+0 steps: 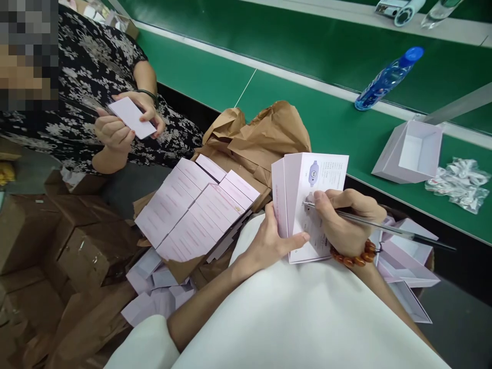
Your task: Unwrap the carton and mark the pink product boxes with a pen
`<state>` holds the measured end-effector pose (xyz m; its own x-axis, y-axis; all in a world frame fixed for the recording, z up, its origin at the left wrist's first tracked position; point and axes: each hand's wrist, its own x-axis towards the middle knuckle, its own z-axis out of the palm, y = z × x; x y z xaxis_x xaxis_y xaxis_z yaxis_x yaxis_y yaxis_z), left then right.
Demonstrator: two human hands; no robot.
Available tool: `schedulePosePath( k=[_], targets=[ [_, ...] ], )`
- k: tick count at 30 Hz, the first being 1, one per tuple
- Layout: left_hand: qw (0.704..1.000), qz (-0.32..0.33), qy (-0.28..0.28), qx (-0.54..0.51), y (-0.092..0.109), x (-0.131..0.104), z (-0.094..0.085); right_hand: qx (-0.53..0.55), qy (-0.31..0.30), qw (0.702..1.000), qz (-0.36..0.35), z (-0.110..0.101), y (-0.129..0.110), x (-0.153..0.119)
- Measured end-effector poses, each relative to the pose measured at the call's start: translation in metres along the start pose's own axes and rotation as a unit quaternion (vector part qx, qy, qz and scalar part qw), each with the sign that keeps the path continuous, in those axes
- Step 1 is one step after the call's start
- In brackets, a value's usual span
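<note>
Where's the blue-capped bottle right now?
In the head view, the blue-capped bottle stands at upper right on the green table, beyond the open pale pink box.

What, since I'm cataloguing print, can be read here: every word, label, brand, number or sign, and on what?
No wording is legible.
Held box: dark print on the face beside a watch picture, reddish print on the side; too small.
Stacked boxes: reddish lines, too small.
Blue bottle: whitish label marks, blurred.
</note>
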<state>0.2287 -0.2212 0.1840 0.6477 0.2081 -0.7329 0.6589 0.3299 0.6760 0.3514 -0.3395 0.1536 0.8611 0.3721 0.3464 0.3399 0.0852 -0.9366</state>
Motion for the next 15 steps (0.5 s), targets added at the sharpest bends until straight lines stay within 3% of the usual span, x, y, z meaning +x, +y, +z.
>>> schedulePosePath(
  k=[15],
  targets=[
    [1.0,-0.001,0.003,0.002,0.0016,0.0017,0.0008,0.007,0.02,1.0,0.004,0.0058,-0.0081,0.0076]
  ],
)
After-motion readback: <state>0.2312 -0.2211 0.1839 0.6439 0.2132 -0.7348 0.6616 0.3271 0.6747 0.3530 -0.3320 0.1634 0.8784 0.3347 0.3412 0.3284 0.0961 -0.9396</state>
